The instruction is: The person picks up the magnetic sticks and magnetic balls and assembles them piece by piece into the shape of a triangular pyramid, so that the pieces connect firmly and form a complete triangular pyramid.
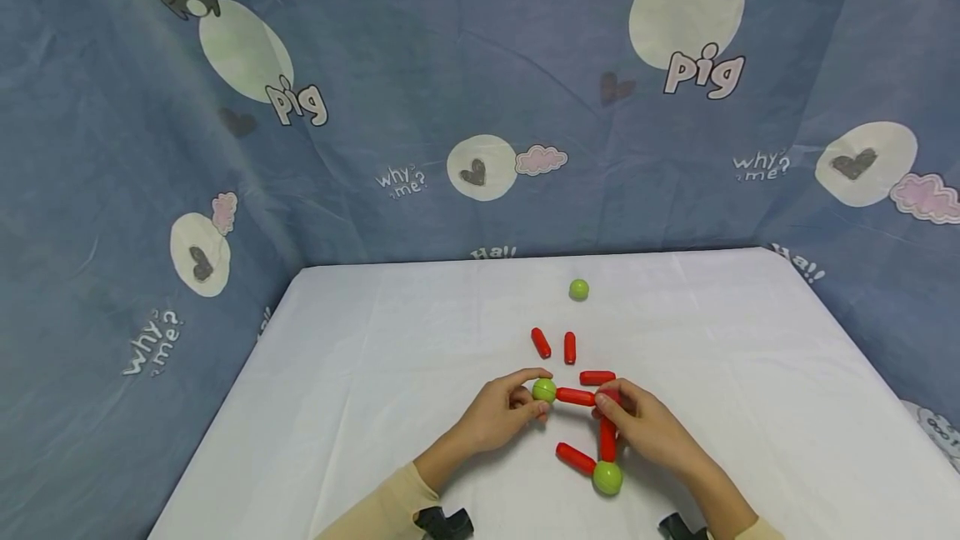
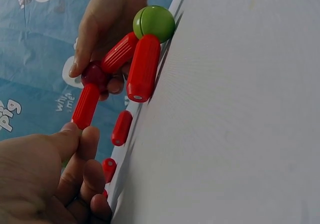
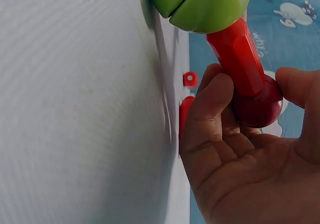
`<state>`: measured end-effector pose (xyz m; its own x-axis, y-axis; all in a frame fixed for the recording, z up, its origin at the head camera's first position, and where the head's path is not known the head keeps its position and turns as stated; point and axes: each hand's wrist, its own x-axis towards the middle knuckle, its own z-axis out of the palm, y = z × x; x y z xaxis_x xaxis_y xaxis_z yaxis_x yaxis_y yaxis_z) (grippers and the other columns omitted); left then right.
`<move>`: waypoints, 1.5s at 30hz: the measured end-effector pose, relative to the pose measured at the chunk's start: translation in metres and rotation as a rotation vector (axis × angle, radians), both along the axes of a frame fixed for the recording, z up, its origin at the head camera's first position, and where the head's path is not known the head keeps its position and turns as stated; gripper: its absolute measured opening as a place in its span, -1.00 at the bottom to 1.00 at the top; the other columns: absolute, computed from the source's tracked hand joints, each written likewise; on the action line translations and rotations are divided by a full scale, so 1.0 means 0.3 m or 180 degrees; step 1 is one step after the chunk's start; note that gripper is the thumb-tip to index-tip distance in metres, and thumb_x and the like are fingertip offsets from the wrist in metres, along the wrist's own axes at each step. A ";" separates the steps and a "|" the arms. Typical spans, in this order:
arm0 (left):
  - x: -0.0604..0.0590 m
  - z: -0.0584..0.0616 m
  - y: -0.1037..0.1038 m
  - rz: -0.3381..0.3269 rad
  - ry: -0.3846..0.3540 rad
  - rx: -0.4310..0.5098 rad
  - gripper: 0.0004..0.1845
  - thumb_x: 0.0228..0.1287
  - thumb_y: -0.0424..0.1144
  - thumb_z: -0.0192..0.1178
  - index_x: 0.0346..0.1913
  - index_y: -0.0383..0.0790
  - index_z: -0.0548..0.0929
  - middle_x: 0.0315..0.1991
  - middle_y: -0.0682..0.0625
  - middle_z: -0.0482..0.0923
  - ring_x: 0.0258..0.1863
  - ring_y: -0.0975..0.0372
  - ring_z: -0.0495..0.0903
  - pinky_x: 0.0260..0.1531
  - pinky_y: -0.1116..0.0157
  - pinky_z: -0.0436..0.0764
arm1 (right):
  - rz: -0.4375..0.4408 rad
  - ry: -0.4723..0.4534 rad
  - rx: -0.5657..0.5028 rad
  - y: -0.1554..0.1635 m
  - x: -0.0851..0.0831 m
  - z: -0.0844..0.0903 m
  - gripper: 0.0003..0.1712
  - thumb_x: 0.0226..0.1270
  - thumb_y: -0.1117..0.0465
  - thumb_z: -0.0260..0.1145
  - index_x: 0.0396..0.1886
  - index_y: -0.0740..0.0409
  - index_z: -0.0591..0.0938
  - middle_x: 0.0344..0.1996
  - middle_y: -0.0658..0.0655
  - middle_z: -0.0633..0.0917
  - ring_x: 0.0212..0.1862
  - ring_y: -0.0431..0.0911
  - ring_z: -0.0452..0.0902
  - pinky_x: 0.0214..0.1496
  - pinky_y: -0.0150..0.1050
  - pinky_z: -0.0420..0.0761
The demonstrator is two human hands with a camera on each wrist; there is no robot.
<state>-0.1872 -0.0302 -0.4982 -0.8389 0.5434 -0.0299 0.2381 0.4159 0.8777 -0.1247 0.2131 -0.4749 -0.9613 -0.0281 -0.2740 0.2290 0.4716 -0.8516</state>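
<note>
Joining rods and balls: apparently the step in hand, with a bridging rod (image 1: 575,396) spanning between the two hands.
Left hand (image 1: 498,411): forefinger and thumb brought together in a pinch on the upper green ball (image 1: 544,391), which meets the bridging rod's left end.
Right hand (image 1: 648,427): fingers and thumb clasped about the dark red ball (image 3: 257,103), where the bridging rod and a second rod (image 1: 607,438) meet.
Lower green ball (image 1: 607,478): at the second rod's near end, a side rod (image 1: 575,458) running off it leftward.
Loose parts on the counter (image 1: 420,315): one rod (image 1: 597,377) just beyond the right hand, a slanted rod (image 1: 541,343), a straight rod (image 1: 570,348) and a far green ball (image 1: 578,289).
Next move: probably calls for straight, steady pressure along the bridging rod; whether its joints are fully seated cannot be told.
</note>
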 end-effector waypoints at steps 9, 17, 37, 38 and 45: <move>-0.010 -0.008 -0.010 -0.0079 0.0051 -0.0062 -0.57 0.40 -0.17 0.33 0.29 0.00 0.59 -0.44 0.15 0.71 -0.52 0.43 0.47 -0.45 0.47 0.40 | -0.0051 0.0035 -0.0100 -0.004 0.002 -0.004 -0.61 0.50 -0.01 0.27 0.12 0.14 0.61 -0.20 0.07 0.72 -0.26 -0.09 0.53 -0.34 -0.27 0.60; -0.010 -0.001 -0.019 -0.0135 0.0001 -0.0140 -0.57 0.40 -0.16 0.32 0.29 0.02 0.58 -0.44 0.15 0.71 -0.53 0.42 0.44 -0.48 0.47 0.39 | -0.0028 0.0078 0.0041 -0.005 0.002 -0.006 -0.58 0.49 -0.05 0.29 0.16 0.09 0.64 -0.21 0.08 0.68 -0.19 -0.08 0.51 -0.27 -0.26 0.56; -0.008 0.011 -0.020 -0.0303 0.0067 -0.0203 -0.61 0.41 -0.17 0.32 0.25 -0.02 0.58 -0.46 0.18 0.71 -0.59 0.43 0.36 -0.50 0.49 0.33 | 0.0029 0.0095 0.0121 0.001 0.008 -0.004 -0.47 0.45 -0.05 0.34 0.28 0.12 0.58 -0.23 0.08 0.65 -0.27 -0.11 0.51 -0.36 -0.29 0.58; -0.007 0.012 -0.020 -0.0312 0.0071 -0.0211 -0.61 0.40 -0.17 0.33 0.24 -0.02 0.58 -0.47 0.18 0.71 -0.59 0.43 0.36 -0.50 0.49 0.33 | 0.0026 0.0080 0.0123 0.001 0.008 -0.003 -0.47 0.44 -0.04 0.34 0.28 0.12 0.58 -0.24 0.07 0.65 -0.28 -0.11 0.51 -0.37 -0.29 0.58; 0.000 0.018 -0.017 -0.0325 0.0100 -0.0291 -0.62 0.38 -0.17 0.35 0.20 -0.02 0.58 -0.50 0.17 0.71 -0.61 0.44 0.35 -0.49 0.49 0.32 | 0.0041 0.0075 0.0176 0.000 0.008 -0.004 -0.44 0.41 -0.01 0.38 0.29 0.14 0.56 -0.24 0.06 0.65 -0.26 -0.11 0.51 -0.36 -0.29 0.59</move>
